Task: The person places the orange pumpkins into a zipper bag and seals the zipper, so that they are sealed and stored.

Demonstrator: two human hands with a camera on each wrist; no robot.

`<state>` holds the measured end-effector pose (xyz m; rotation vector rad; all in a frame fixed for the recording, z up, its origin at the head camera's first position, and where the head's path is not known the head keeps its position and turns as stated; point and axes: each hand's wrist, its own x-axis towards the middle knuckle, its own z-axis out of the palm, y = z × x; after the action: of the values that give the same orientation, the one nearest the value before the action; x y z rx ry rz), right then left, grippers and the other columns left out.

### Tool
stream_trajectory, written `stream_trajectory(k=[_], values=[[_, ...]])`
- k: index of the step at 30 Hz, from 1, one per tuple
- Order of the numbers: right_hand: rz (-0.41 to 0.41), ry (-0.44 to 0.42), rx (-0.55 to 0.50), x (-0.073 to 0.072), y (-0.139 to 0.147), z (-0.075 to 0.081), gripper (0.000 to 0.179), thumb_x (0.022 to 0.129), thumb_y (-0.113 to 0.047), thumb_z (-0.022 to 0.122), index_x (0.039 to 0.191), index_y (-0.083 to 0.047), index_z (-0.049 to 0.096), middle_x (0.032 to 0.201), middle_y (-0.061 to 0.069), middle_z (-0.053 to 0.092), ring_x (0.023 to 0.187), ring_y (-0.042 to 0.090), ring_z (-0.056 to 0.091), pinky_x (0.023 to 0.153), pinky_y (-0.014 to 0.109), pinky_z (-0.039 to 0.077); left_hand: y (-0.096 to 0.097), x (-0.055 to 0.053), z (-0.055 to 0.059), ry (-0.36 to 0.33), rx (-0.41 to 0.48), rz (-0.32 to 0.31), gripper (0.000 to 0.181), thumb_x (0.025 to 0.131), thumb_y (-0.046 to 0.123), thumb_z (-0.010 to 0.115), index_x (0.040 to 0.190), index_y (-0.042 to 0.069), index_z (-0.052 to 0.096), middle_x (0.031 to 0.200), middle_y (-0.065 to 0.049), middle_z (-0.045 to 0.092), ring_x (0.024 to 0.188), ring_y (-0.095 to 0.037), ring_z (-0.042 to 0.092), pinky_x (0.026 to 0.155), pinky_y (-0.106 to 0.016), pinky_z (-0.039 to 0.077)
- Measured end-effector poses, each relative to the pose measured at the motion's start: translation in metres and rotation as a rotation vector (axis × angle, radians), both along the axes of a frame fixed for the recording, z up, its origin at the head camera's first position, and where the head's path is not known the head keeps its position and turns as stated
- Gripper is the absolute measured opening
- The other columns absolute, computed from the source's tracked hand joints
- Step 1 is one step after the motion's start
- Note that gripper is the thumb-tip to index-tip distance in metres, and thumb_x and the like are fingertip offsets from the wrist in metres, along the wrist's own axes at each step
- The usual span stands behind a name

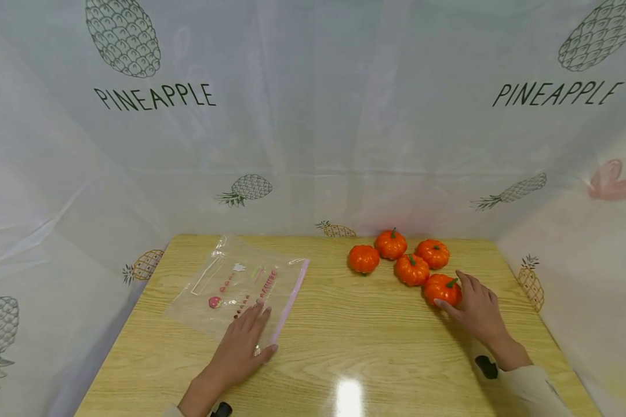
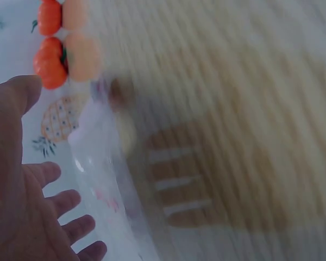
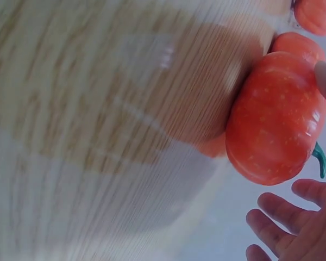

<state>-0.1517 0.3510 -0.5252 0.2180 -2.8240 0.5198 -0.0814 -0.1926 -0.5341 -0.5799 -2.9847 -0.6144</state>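
Observation:
My left hand (image 1: 242, 350), fingers extended, is over the near right part of a clear plastic zip bag (image 1: 240, 281) with a lilac zip strip and pink strawberry prints. The bag lies flat on the table; the left wrist view shows its edge (image 2: 98, 147) ahead of spread fingers. On the right, my right hand (image 1: 477, 313) reaches around a small orange pumpkin (image 1: 439, 289) with a green stem. Its thumb overlaps the pumpkin (image 3: 277, 119) in the right wrist view, while the other fingers stay spread, apart from its side.
Several more small pumpkins cluster behind and left of that one, including one at the left end (image 1: 363, 259) and one at the back (image 1: 391, 244). A wooden table (image 1: 334, 336) carries everything. Pale pineapple-printed sheeting (image 1: 313, 133) hangs along its back and sides.

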Motion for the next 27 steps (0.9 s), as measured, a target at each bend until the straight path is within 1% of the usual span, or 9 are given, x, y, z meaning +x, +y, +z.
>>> stream_trajectory(k=[8, 14, 18, 23, 27], values=[[0.007, 0.006, -0.003, -0.003, -0.004, 0.001, 0.089, 0.089, -0.037, 0.085, 0.148, 0.014, 0.042, 0.135, 0.042, 0.051, 0.120, 0.066, 0.049, 0.096, 0.077, 0.036, 0.011, 0.007, 0.000, -0.008, -0.035, -0.017, 0.081, 0.095, 0.044, 0.076, 0.157, 0.002, 0.046, 0.162, -0.023, 0.044, 0.147, -0.049, 0.042, 0.114, -0.066, 0.038], [-0.003, -0.043, -0.022, -0.004, -0.005, 0.001, 0.089, 0.089, -0.037, 0.085, 0.148, 0.014, 0.042, 0.135, 0.045, 0.051, 0.119, 0.067, 0.050, 0.095, 0.078, 0.036, 0.013, 0.010, -0.002, -0.020, -0.057, -0.004, 0.078, 0.095, 0.038, 0.078, 0.157, 0.003, 0.047, 0.160, -0.021, 0.047, 0.145, -0.046, 0.045, 0.112, -0.064, 0.040], [-0.007, -0.068, -0.036, -0.007, -0.006, 0.001, 0.087, 0.088, -0.034, 0.086, 0.146, 0.015, 0.043, 0.133, 0.045, 0.053, 0.115, 0.067, 0.052, 0.094, 0.078, 0.038, 0.014, 0.011, -0.003, -0.002, -0.069, 0.002, 0.072, 0.095, 0.032, 0.078, 0.154, 0.002, 0.049, 0.157, -0.022, 0.050, 0.141, -0.045, 0.050, 0.109, -0.063, 0.043], [0.001, -0.057, -0.048, -0.008, -0.007, -0.002, 0.081, 0.086, -0.027, 0.088, 0.141, 0.015, 0.046, 0.126, 0.043, 0.057, 0.106, 0.063, 0.059, 0.088, 0.075, 0.044, 0.014, 0.011, -0.005, 0.026, -0.092, 0.006, 0.064, 0.099, 0.026, 0.074, 0.154, 0.002, 0.050, 0.155, -0.020, 0.053, 0.140, -0.043, 0.052, 0.108, -0.060, 0.045], [0.009, -0.046, -0.062, -0.009, -0.006, -0.005, 0.080, 0.085, -0.026, 0.088, 0.139, 0.016, 0.046, 0.124, 0.042, 0.058, 0.104, 0.062, 0.060, 0.085, 0.074, 0.045, 0.014, 0.011, -0.005, 0.053, -0.113, 0.008, 0.060, 0.100, 0.023, 0.071, 0.153, 0.003, 0.052, 0.152, -0.019, 0.055, 0.138, -0.041, 0.055, 0.105, -0.057, 0.048]])
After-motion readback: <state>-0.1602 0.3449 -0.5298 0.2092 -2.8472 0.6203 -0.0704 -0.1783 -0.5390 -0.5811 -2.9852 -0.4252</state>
